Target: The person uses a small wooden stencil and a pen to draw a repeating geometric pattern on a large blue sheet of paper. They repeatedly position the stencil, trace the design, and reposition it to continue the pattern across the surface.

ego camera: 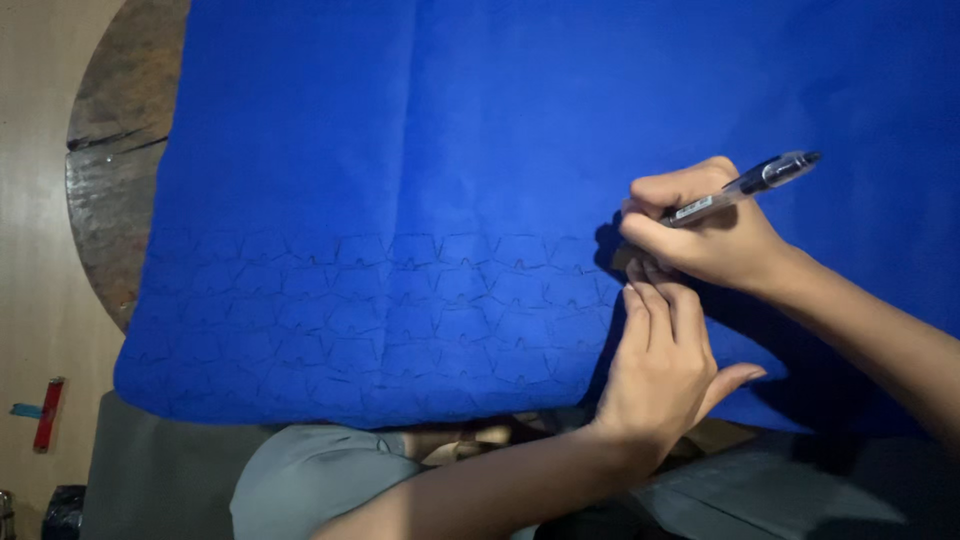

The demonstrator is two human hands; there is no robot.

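A large blue felt sheet [480, 180] covers a round wooden table [115, 170]; rows of outlined shapes are drawn across its near half. My right hand [705, 230] grips a clear-barrelled black pen [740, 187] with its tip down on the sheet at the right end of the drawn rows. My left hand [660, 365] lies flat on the felt just below, fingers together, pressing on a small tan template [625, 258] mostly hidden under both hands.
A red and blue cutter-like tool [45, 412] lies on the pale floor at the lower left. My grey-clad lap [320, 480] and a grey seat [150, 470] sit below the sheet's near edge.
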